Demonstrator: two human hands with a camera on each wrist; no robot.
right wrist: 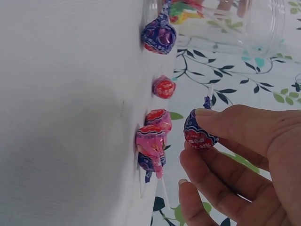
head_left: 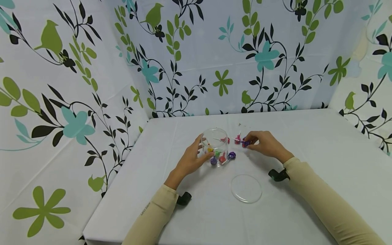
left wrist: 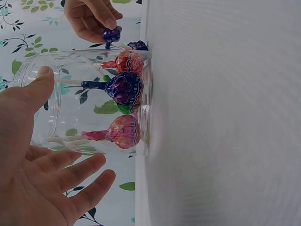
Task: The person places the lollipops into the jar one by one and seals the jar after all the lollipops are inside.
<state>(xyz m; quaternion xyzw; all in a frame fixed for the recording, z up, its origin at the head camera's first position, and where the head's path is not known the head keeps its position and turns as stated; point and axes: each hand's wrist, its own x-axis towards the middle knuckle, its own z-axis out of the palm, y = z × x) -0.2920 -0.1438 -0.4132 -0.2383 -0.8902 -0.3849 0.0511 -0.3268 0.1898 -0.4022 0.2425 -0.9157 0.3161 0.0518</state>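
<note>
Right hand (head_left: 264, 144) pinches a purple lollipop (right wrist: 200, 132) beside the jar (head_left: 218, 145) the left hand (head_left: 192, 157) grips.
Partly filled: candies (left wrist: 124, 133) inside, loose lollipops (right wrist: 151, 140) and lid (head_left: 246, 189) outside.

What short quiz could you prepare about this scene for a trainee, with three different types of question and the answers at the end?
1. Where does the clear round lid lie?
2. True or false: the right hand pinches a wrapped lollipop.
3. Which one touches the clear jar: (a) the left hand, (b) the right hand?

Key:
1. On the table, apart from the jar.
2. True.
3. a.
</note>
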